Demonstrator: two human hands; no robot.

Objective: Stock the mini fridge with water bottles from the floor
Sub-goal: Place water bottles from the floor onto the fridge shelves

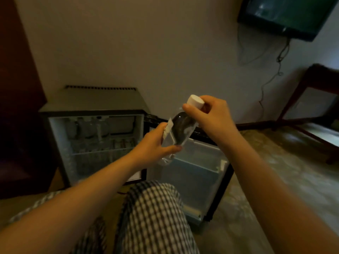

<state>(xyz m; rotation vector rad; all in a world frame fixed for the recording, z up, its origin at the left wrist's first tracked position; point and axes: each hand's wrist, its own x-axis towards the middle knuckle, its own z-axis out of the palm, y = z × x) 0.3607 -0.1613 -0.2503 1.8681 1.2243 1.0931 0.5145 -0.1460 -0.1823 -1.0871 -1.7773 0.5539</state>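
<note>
We hold the bottle (180,129) in both hands: left hand (154,145) wraps its base, right hand (211,114) pinches the neck under the cap (196,101). It slants cap up-right, the open fridge (91,101) just beyond our left fingers (172,149).

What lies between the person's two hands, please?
A clear water bottle spans them in the head view: left hand grips its body, right hand its neck.

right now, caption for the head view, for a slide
Left hand grips the tilted water bottle, right hand grips near its white cap, before the open mini fridge.
</note>
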